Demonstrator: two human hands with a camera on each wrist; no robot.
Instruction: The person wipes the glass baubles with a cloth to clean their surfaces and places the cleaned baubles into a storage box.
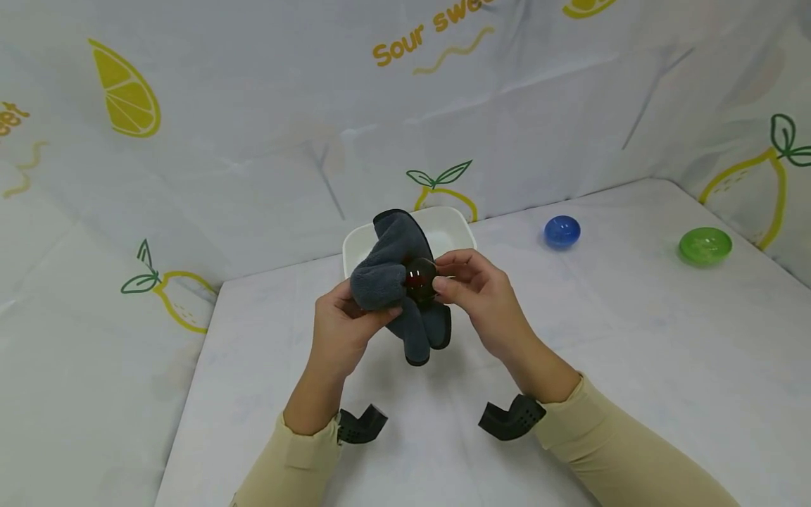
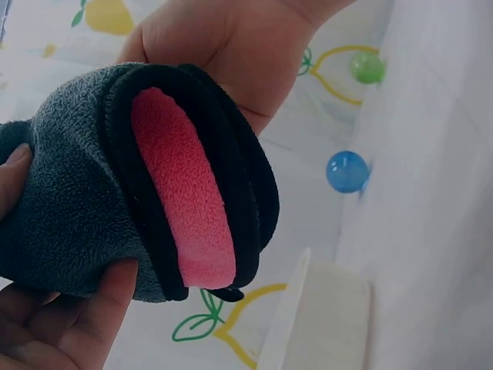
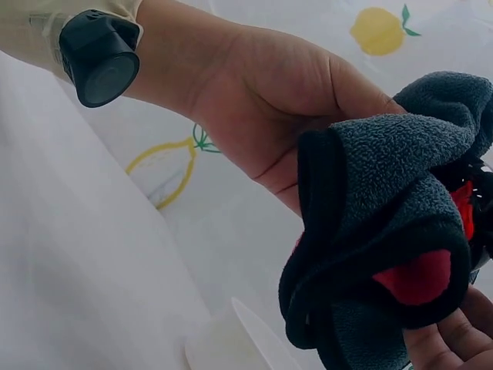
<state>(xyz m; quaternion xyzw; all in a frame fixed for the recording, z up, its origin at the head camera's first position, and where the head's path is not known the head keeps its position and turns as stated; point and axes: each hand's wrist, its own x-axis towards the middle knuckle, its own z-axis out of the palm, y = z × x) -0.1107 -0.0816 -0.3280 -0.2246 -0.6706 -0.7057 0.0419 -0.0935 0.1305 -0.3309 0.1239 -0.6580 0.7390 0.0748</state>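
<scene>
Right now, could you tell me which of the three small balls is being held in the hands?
The dark red ball, pinched by the right hand against the grey cloth; the blue ball and green ball lie on the table.

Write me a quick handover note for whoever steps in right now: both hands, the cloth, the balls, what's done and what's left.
Left hand: grips the grey cloth, held above the table.
Right hand: pinches a dark red ball against the cloth.
White tray: behind the hands.
Blue ball and green ball: on the table, far right, untouched.
Done: red ball picked up, cloth on it.
Left, probably: wiping this ball; the other two.
</scene>
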